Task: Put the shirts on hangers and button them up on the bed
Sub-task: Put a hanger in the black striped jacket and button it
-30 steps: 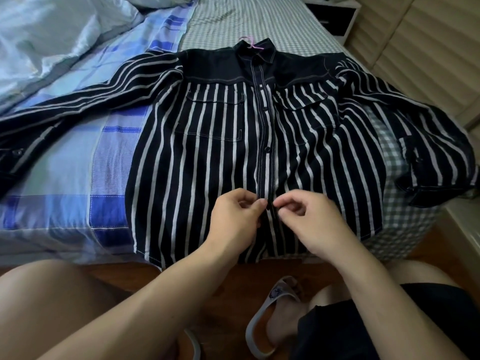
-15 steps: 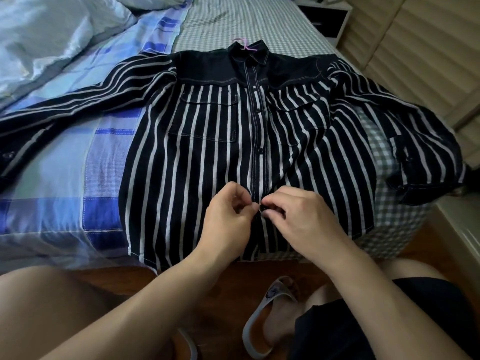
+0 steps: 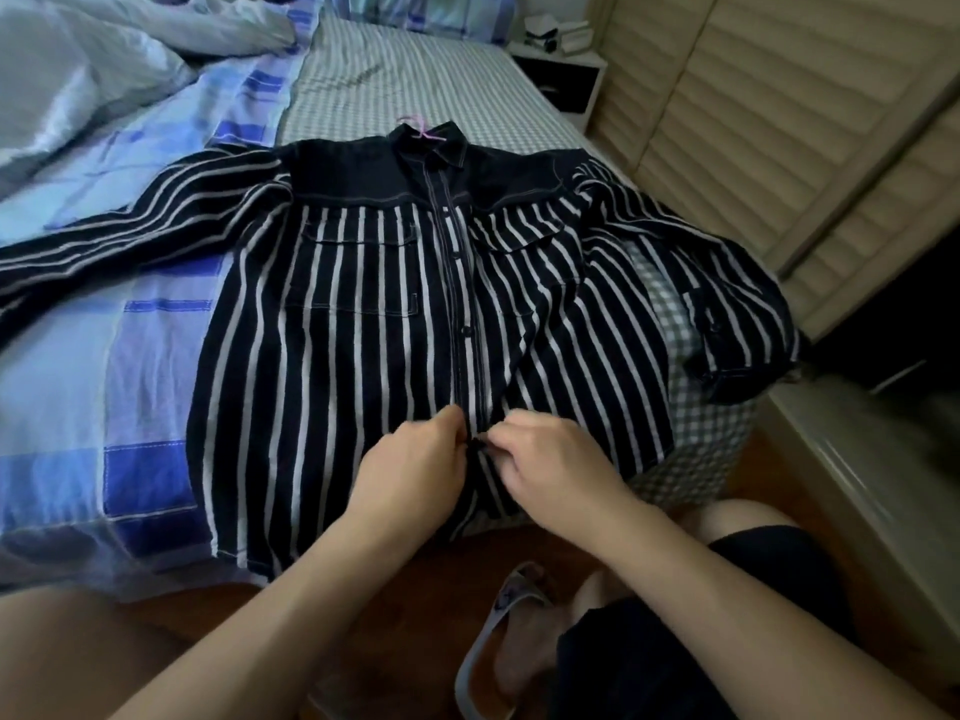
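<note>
A black shirt with white stripes (image 3: 363,356) lies flat on the bed (image 3: 395,80), front up, sleeves spread to both sides. A pink hanger hook (image 3: 415,124) sticks out of its collar. The placket is buttoned down the middle. My left hand (image 3: 410,475) pinches the left edge of the placket near the hem. My right hand (image 3: 550,459) pinches the right edge at the same spot, fingertips almost meeting around a dark button that is mostly hidden.
A crumpled pale blue duvet (image 3: 93,70) lies at the back left on a blue checked sheet (image 3: 145,356). A nightstand (image 3: 563,80) stands at the far right beside louvred closet doors (image 3: 779,122). My knees and a grey sandal (image 3: 498,631) are on the wooden floor.
The view tilted up a little, showing more of the bed's far end. Both hands stayed at the lowest part of the placket, fingertips working closer together.
</note>
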